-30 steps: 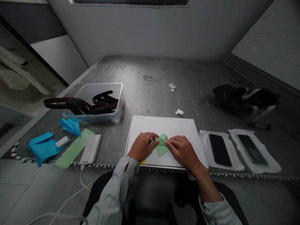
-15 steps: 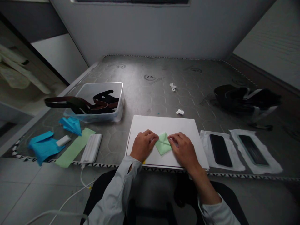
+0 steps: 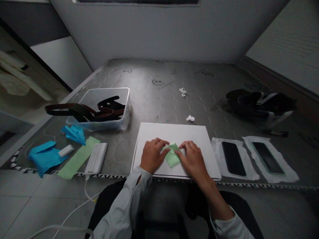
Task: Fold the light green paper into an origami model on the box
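A small folded piece of light green paper (image 3: 171,158) lies on a white board (image 3: 174,132) at the near edge of the grey surface. My left hand (image 3: 152,156) rests on its left side with curled fingers pinching a flap. From the right, my right hand (image 3: 193,159) presses its fingertips onto the paper's upper right edge. Both hands touch the paper, which is partly hidden under the fingers.
To the left lie a white power bank (image 3: 96,158) with a cable, a green paper strip (image 3: 76,159), blue paper pieces (image 3: 45,156) and a clear tub (image 3: 99,106) of belts. Two phones (image 3: 233,158) on white wrappers lie to the right, and a dark bundle (image 3: 259,104) farther back.
The paper's flap, raised a second ago, was pressed flat, and now both hands have closed in on the paper's top, covering more of it.
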`<state>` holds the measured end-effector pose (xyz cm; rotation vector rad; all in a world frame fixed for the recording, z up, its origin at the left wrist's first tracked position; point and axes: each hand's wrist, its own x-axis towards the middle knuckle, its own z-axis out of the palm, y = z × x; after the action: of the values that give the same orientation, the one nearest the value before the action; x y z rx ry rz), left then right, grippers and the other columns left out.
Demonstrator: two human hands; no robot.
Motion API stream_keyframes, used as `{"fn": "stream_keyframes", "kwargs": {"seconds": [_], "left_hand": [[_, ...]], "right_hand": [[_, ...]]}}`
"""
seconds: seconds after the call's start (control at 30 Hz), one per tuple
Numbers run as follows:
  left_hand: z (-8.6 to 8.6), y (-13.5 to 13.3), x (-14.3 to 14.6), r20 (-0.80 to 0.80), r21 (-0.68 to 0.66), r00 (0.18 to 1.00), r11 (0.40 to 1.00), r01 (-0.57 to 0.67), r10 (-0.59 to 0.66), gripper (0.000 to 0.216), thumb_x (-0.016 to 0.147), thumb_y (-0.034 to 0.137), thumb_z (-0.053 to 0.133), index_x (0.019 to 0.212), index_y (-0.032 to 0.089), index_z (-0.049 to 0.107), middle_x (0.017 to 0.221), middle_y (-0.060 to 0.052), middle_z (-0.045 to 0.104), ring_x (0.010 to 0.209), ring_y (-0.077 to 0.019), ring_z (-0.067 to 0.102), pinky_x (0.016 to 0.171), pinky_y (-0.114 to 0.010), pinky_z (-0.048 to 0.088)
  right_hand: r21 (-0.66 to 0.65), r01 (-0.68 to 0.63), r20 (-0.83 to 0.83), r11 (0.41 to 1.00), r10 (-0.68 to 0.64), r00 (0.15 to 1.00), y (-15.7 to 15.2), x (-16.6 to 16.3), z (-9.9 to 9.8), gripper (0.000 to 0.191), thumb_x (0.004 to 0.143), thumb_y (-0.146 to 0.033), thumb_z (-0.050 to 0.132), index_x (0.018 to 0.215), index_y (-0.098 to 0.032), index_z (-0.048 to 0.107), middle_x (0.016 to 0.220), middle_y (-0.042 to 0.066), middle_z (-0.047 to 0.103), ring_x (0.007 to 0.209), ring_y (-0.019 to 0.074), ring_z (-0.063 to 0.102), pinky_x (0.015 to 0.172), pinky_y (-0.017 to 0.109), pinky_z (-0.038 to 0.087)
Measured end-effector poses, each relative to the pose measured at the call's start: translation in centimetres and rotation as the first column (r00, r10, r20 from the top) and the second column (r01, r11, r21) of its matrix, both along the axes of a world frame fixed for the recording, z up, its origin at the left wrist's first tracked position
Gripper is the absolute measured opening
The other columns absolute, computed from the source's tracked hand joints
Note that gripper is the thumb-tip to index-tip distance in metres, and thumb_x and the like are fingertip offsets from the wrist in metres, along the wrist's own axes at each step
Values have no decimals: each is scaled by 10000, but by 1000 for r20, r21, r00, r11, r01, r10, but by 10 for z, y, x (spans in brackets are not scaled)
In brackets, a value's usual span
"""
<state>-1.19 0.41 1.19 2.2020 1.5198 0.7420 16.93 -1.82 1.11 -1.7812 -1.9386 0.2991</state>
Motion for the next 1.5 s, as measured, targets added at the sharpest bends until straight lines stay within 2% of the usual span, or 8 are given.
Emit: {"fn": "stream_keyframes", "kwargs": {"seconds": [0.2,0.37,0.53,0.67,0.8,1.0,1.37,1.5], "left_hand": [[1,-1,0,-2,6,1000,1000,6,-6,157,853,353,645,983,273,682,928,-9,688,899,-203,627,778,-358,401],[1,-1,-2,210,-25,976,998,-58,62,79,844,307,655,848,234,684,790,20,732,718,-152,652,720,-303,478],[4,-13,3,355,258,925,938,-232,131,79,849,269,635,824,214,685,775,-9,748,709,-151,677,696,-285,547],[-1,-23,12,277,419,958,906,-57,-67,96,868,197,601,931,227,667,1017,-45,748,961,-166,695,855,-282,571],[-5,-27,15,148,418,946,885,203,-287,230,897,128,512,1084,241,585,1208,-61,669,1113,-170,640,913,-277,563],[1,-25,14,357,267,867,927,262,-348,241,864,65,442,1053,215,456,1173,-116,564,1181,-188,564,947,-337,541],[-4,-10,10,288,319,953,948,0,-97,475,794,-55,419,1143,235,562,1269,-84,550,1239,-223,480,1032,-442,413],[-3,-8,8,177,319,974,944,80,-142,364,831,72,595,1118,291,643,1365,-64,511,1254,-237,470,1006,-417,420]], "right_hand": [[-153,-25,-308,988,-23,951,-1,-6,7,69,836,-276,590,882,-257,542,801,-3,700,743,203,661,660,301,465],[15,99,-417,995,-84,905,-1,-5,14,109,822,-325,618,845,-245,547,880,26,702,843,213,658,749,322,486],[50,146,-522,988,-98,847,-2,-9,18,166,830,-387,629,827,-223,601,909,55,691,787,206,639,769,340,512],[-83,-84,-705,993,1,709,-9,-14,14,365,893,-482,514,1115,-207,607,899,41,708,786,211,660,777,338,529],[-145,-148,-740,978,-7,673,-12,-17,8,444,905,-557,449,1014,-182,660,776,35,699,727,215,638,707,325,522],[-220,-194,-855,956,-93,510,-7,-15,5,436,908,-558,453,967,-180,660,873,53,716,798,215,654,730,319,524],[-233,-143,-776,962,-95,623,2,5,6,276,899,-482,513,941,-214,566,790,-7,651,693,163,592,643,253,478],[-268,-201,-696,942,-45,716,5,16,11,325,894,-490,515,781,-197,596,722,-16,623,677,155,574,611,237,445]]}}
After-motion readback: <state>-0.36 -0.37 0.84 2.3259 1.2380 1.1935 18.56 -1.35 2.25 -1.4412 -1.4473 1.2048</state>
